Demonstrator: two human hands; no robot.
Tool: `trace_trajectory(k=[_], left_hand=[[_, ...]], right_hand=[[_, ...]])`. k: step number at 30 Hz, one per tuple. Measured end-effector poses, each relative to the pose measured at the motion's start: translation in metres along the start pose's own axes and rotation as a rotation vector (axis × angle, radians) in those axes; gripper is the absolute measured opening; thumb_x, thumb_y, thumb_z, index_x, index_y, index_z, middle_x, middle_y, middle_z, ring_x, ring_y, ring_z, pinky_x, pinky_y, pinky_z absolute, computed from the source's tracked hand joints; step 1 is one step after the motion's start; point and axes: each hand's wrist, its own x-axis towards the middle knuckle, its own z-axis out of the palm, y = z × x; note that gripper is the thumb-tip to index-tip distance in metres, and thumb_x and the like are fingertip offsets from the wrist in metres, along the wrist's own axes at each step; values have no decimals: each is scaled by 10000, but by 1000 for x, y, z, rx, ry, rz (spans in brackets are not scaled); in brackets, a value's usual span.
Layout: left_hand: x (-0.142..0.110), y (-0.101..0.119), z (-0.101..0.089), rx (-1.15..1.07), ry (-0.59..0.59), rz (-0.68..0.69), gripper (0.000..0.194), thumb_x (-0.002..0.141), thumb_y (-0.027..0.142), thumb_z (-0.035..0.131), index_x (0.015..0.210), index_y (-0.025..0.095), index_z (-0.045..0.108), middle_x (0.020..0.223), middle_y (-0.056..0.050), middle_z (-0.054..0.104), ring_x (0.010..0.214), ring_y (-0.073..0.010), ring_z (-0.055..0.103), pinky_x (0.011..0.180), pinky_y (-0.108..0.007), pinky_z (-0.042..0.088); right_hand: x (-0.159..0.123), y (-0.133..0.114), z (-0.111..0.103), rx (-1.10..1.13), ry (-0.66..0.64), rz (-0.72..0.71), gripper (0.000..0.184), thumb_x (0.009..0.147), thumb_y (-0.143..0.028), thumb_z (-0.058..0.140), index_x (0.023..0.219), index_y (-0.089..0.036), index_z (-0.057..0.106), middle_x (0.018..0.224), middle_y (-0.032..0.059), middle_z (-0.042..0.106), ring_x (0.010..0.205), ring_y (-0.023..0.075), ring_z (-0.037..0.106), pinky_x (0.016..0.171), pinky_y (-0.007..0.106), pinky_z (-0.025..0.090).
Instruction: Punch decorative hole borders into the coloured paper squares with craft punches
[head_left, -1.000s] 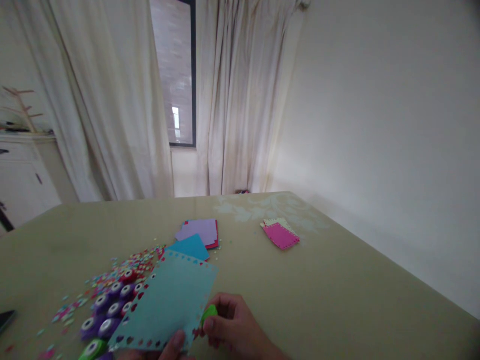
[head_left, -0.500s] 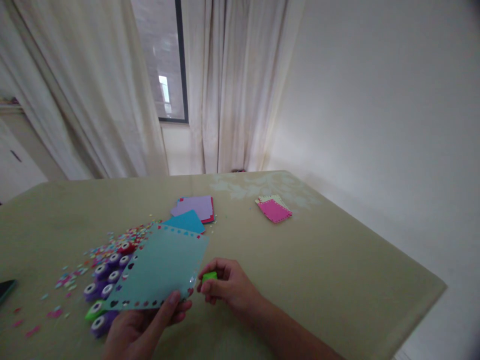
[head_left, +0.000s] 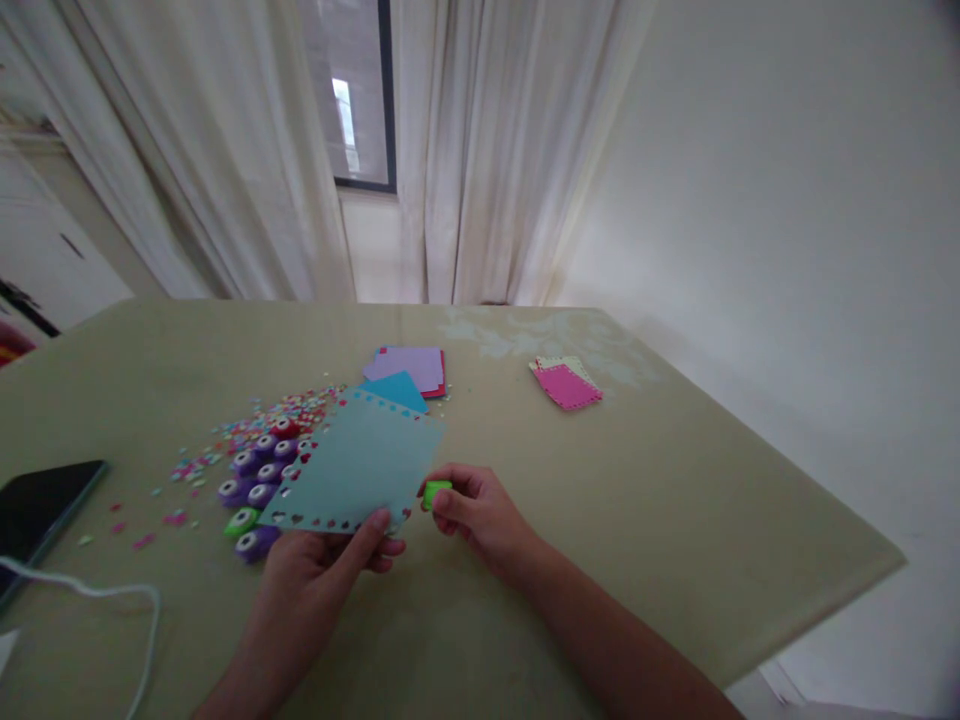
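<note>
My left hand (head_left: 319,565) pinches the near edge of a light blue paper sheet (head_left: 364,460) whose borders carry rows of punched heart holes. The sheet is lifted slightly over the table. My right hand (head_left: 480,510) is closed around a small green craft punch (head_left: 435,492) at the sheet's right corner. Just left of the sheet lie several purple punches (head_left: 259,470), one green punch (head_left: 241,521) and one red one (head_left: 285,428).
Coloured paper confetti (head_left: 247,435) is scattered on the olive table (head_left: 637,500). A stack of purple and red sheets (head_left: 409,367) and a pink stack (head_left: 568,385) lie farther back. A dark phone (head_left: 37,505) with a white cable (head_left: 112,595) is at the left.
The camera has tilted down, so both arms and the phone show now. My hands keep the same hold on the sheet and the green punch.
</note>
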Motion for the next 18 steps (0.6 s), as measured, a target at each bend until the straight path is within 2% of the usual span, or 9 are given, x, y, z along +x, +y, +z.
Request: trace_trajectory(k=[6,10,18], left_hand=[[-2,4,4,11,-50,41,398,784,575,720,551,258,785,659,-57,818,601,-257,796,591,-308,654],[-4,4,5,43,-68,52,391,819,546,699,577,254,796,650,-49,815,592,-247,789,587,-297,645],[-4,2,0,76,-112,48,356,846,525,711,646,251,818,670,-42,822,622,-255,794,626,-312,657]], right_hand=[[1,1,1,25,34,-25,571,578,-627,982,816,-168,740,631,-45,595,536,81,442,549,262,297],[2,1,-2,63,82,-77,575,599,-638,973,816,-170,720,628,-49,573,535,76,409,538,256,265],[-1,-4,-5,44,100,-83,576,616,-646,963,833,-176,708,645,-41,561,562,91,408,544,259,247]])
